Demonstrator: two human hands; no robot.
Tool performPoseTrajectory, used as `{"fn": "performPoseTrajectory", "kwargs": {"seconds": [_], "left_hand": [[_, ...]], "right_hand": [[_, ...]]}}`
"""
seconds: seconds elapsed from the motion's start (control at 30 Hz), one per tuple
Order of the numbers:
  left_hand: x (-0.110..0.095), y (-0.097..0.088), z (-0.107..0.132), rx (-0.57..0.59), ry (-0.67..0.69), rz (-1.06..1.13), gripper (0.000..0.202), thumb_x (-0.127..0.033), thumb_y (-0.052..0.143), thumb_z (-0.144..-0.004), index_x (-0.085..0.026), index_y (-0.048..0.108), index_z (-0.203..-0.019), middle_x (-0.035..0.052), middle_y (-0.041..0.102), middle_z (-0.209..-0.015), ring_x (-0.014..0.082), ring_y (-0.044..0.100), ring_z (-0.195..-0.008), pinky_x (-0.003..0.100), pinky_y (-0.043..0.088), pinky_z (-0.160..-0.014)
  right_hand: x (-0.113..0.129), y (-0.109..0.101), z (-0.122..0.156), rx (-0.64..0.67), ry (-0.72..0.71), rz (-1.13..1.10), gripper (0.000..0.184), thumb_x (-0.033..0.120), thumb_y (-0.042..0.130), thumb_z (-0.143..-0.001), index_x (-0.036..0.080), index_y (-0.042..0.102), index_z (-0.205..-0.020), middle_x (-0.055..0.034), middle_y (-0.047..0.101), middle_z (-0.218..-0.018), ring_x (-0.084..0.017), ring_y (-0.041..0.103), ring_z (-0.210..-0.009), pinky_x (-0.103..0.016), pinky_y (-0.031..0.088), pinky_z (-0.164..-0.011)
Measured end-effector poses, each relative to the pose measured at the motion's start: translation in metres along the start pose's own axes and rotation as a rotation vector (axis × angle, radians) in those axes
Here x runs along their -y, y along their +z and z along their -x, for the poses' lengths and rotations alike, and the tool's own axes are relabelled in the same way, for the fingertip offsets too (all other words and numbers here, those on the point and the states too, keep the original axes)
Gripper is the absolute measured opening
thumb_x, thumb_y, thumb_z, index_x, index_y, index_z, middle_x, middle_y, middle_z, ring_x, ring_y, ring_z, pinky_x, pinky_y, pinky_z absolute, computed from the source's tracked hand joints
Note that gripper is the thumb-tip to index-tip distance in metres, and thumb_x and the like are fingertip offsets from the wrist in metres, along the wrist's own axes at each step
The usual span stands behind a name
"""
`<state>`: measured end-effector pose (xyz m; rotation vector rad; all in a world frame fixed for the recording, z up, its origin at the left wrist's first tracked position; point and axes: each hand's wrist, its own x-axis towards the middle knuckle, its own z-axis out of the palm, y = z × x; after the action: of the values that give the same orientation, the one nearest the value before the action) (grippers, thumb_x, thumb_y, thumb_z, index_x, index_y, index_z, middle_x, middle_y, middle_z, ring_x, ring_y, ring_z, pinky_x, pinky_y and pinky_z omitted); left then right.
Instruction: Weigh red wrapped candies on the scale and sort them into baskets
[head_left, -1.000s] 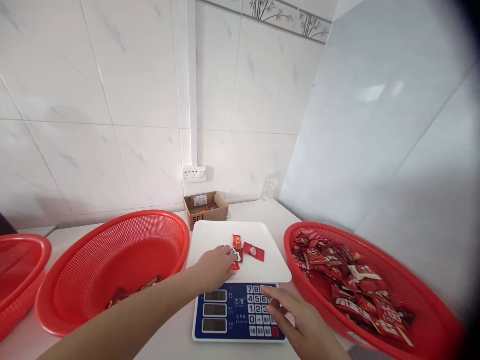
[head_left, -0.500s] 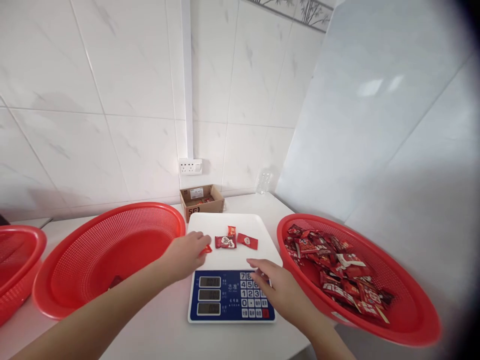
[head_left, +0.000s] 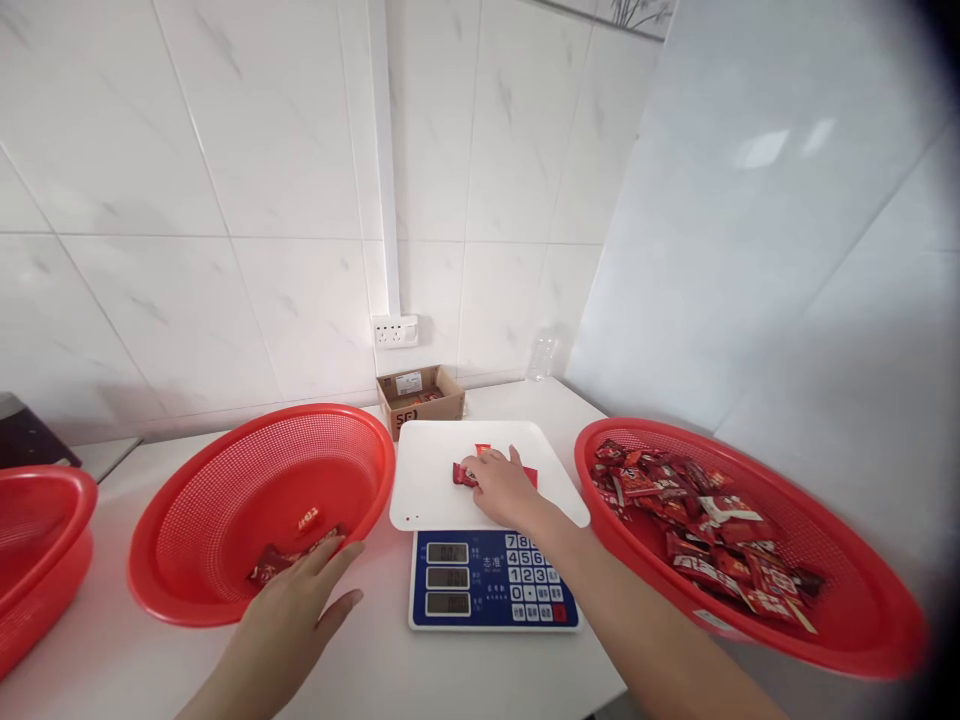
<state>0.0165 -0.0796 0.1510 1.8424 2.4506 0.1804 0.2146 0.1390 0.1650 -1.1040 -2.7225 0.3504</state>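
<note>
My left hand (head_left: 300,598) is at the near right rim of a red plastic basket (head_left: 166,540), fingers stretched out and nothing visible in them. Beyond its fingertips a small orange-red packet (head_left: 307,518) and dark red snack packets (head_left: 268,566) lie in that basket. My right hand (head_left: 504,488) rests over the white pan of a digital scale (head_left: 435,500), its fingers curled onto a dark red snack packet (head_left: 460,474). A small orange packet (head_left: 483,447) and a red packet (head_left: 532,476) show from behind this hand, partly hidden.
At right stands a red basket (head_left: 870,610) with many snack packets (head_left: 724,535). Another red basket (head_left: 45,540) is at far left. Behind the scale are a small cardboard box (head_left: 431,410) and a clear plastic container (head_left: 541,355) by the wall.
My left hand has moved from the pan to the left basket and let go of a small orange-red packet there. My right hand has moved forward onto the packets. The view has shifted slightly.
</note>
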Motion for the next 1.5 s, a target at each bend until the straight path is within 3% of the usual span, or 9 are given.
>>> {"fn": "performPoseTrajectory", "kwargs": {"seconds": [0.2, 0.33, 0.43, 0.53, 0.77, 0.93, 1.13, 1.33, 1.5], "left_hand": [[0.001, -0.001, -0.001, 0.006, 0.023, 0.048, 0.043, -0.032, 0.038, -0.091, -0.031, 0.049, -0.132, 0.0041, 0.049, -0.141, 0.0258, 0.051, -0.124, 0.045, 0.046, -0.097], [-0.003, -0.004, -0.003, 0.008, 0.012, 0.038, 0.043, -0.024, 0.035, -0.091, -0.030, 0.050, -0.131, 0.0046, 0.053, -0.138, 0.0254, 0.052, -0.123, 0.041, 0.049, -0.093], [-0.004, -0.006, -0.004, 0.019, -0.017, 0.041, 0.050, -0.012, 0.026, -0.090, -0.030, 0.053, -0.128, 0.0035, 0.056, -0.135, 0.0225, 0.057, -0.118, 0.035, 0.054, -0.084], [-0.001, -0.005, -0.005, 0.018, 0.002, 0.040, 0.052, -0.010, 0.025, -0.089, -0.031, 0.054, -0.127, 0.0027, 0.059, -0.132, 0.0220, 0.058, -0.117, 0.035, 0.054, -0.085], [-0.001, 0.000, -0.011, -0.016, 0.038, 0.024, 0.053, -0.007, 0.025, -0.088, -0.028, 0.053, -0.129, 0.0053, 0.060, -0.130, 0.0211, 0.056, -0.119, 0.037, 0.050, -0.094], [-0.008, -0.001, -0.011, 0.004, 0.013, -0.005, 0.055, -0.003, 0.026, -0.087, -0.027, 0.052, -0.129, 0.0065, 0.061, -0.128, 0.0218, 0.061, -0.112, 0.036, 0.053, -0.086], [-0.016, -0.008, -0.011, 0.047, -0.020, -0.033, 0.056, -0.002, 0.026, -0.087, -0.026, 0.050, -0.131, 0.0075, 0.059, -0.130, 0.0230, 0.060, -0.112, 0.038, 0.052, -0.087], [-0.016, -0.007, -0.012, 0.054, -0.006, -0.037, 0.059, 0.001, 0.027, -0.084, -0.027, 0.049, -0.131, 0.0092, 0.059, -0.130, 0.0237, 0.060, -0.113, 0.038, 0.052, -0.087], [-0.018, -0.004, -0.016, 0.045, -0.030, -0.023, 0.062, 0.003, 0.028, -0.082, -0.028, 0.048, -0.132, 0.0085, 0.062, -0.126, 0.0233, 0.058, -0.116, 0.039, 0.051, -0.090]], "right_hand": [[0.044, -0.013, -0.023, -0.077, -0.029, -0.068, 0.031, 0.017, 0.053, -0.076, 0.019, 0.057, -0.107, -0.0102, 0.063, -0.103, -0.024, 0.058, -0.096, -0.044, 0.036, -0.094], [0.074, -0.026, -0.040, -0.134, -0.166, -0.166, 0.053, 0.044, 0.046, -0.088, 0.029, 0.034, -0.138, -0.0030, 0.046, -0.138, -0.016, 0.044, -0.123, -0.028, 0.036, -0.098], [0.058, -0.030, -0.048, -0.102, -0.123, -0.163, 0.059, 0.046, 0.047, -0.089, 0.024, 0.031, -0.142, -0.0058, 0.035, -0.147, -0.019, 0.032, -0.134, -0.030, 0.031, -0.105], [0.020, -0.023, -0.047, -0.016, 0.064, -0.091, 0.051, 0.036, 0.055, -0.087, 0.017, 0.045, -0.133, -0.0153, 0.047, -0.136, -0.026, 0.046, -0.123, -0.041, 0.038, -0.099], [-0.018, 0.001, -0.035, 0.007, 0.213, -0.006, 0.032, 0.035, 0.055, -0.089, 0.018, 0.056, -0.117, -0.0078, 0.057, -0.120, -0.021, 0.058, -0.102, -0.043, 0.049, -0.086], [0.014, -0.005, -0.042, -0.076, 0.080, -0.150, 0.030, 0.029, 0.041, -0.096, 0.019, 0.057, -0.119, -0.0104, 0.061, -0.121, -0.021, 0.056, -0.111, -0.040, 0.044, -0.094], [0.063, -0.023, -0.043, -0.074, -0.191, -0.295, 0.057, 0.046, 0.039, -0.093, 0.032, 0.022, -0.146, 0.0001, 0.033, -0.150, -0.014, 0.040, -0.131, -0.028, 0.041, -0.100], [0.009, -0.019, -0.025, 0.055, 0.030, -0.103, 0.048, 0.018, 0.048, -0.085, 0.014, 0.049, -0.134, -0.0173, 0.037, -0.146, -0.030, 0.028, -0.137, -0.048, 0.028, -0.107], [-0.033, -0.010, -0.010, 0.113, 0.145, 0.006, 0.040, 0.010, 0.045, -0.082, 0.017, 0.061, -0.118, -0.0157, 0.059, -0.123, -0.030, 0.051, -0.119, -0.045, 0.038, -0.095]]}}
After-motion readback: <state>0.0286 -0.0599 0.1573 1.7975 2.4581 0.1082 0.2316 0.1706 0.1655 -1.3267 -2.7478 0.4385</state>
